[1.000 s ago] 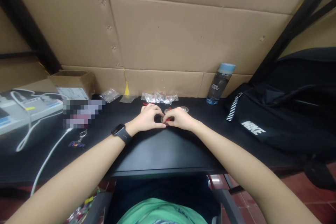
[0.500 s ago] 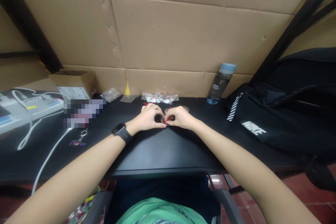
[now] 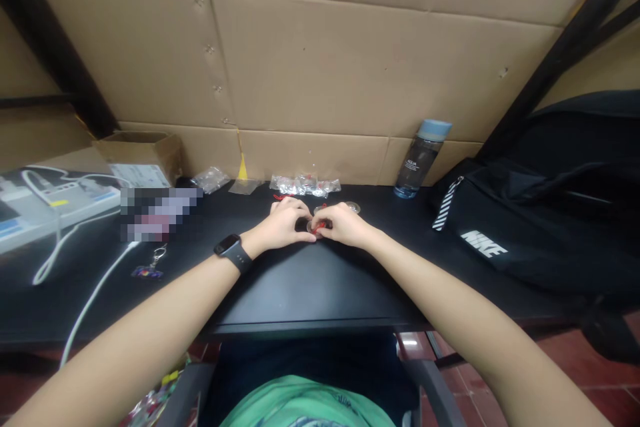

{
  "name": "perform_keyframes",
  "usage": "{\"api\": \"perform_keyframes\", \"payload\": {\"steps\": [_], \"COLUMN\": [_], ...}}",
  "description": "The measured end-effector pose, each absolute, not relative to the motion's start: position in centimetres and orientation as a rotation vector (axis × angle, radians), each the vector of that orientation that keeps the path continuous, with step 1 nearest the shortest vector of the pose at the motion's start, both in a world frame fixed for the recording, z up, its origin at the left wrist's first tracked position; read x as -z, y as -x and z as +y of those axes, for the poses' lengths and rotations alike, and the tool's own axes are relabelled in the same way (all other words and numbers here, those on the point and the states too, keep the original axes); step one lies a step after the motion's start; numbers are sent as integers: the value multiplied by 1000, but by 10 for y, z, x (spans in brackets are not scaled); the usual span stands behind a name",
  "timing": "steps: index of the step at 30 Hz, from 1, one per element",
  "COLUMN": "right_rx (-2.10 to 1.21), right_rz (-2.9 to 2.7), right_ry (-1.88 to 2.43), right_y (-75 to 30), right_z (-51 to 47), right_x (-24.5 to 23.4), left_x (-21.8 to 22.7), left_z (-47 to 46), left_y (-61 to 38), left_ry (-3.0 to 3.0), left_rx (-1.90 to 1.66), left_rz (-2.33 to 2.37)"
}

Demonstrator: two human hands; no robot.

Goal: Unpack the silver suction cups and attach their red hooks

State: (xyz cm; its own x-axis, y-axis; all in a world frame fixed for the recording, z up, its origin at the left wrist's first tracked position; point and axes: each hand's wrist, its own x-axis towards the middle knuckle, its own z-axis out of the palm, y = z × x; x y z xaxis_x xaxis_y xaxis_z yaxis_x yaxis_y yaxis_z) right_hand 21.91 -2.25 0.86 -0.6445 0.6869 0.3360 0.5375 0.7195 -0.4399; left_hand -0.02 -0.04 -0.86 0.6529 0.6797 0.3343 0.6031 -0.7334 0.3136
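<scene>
My left hand (image 3: 290, 223) rests on the black table with thumb and fingers curled around the edge of a small clear round piece (image 3: 311, 227), mostly hidden by the fingers. My right hand (image 3: 344, 224) meets it from the right, its fingertips pinching a bit of red cord (image 3: 323, 226) at that piece. Just behind my right hand lies another clear round disc (image 3: 353, 207), partly covered. More red cord (image 3: 283, 197) shows beyond my left knuckles. Several small clear packets (image 3: 305, 185) with red bits lie behind both hands.
Toward the back right stands a water bottle (image 3: 421, 159), beside a black bag (image 3: 525, 213). At left are a power strip (image 3: 55, 207), an open cardboard box (image 3: 145, 159), a white cable (image 3: 93, 297) and a keychain (image 3: 149, 272). A cardboard wall (image 3: 320, 67) closes off the back.
My right fingertips have shifted slightly, and the red cord between them looks more bunched up. My left hand stays in place around the clear round piece.
</scene>
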Motion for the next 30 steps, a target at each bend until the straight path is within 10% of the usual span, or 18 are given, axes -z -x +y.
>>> {"api": "perform_keyframes", "payload": {"steps": [30], "right_rx": [-412], "right_rz": [-2309], "right_ry": [1085], "right_y": [-214], "right_z": [-21], "right_x": [-3], "left_x": [7], "left_z": [-8], "left_y": [-4], "left_ry": [-2818], "left_rx": [-736], "left_rz": [1143]}}
